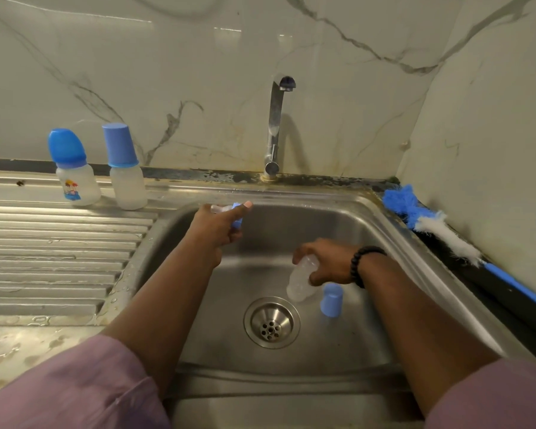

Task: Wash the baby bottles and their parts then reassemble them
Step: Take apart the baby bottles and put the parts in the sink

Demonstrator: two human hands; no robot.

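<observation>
Over the back left of the steel sink, my left hand grips a blue collar with a clear teat. Lower in the basin, my right hand holds a clear bottle body tilted, its end pointing toward the drain. A loose blue cap stands on the sink floor just right of that bottle. Two assembled bottles stand on the drainboard at the back left: one with a rounded blue cap and a picture, one with a straight blue cap.
The tap rises behind the sink with no water running. A blue and white bottle brush lies along the right counter edge by the wall. The ribbed drainboard at the left is wet.
</observation>
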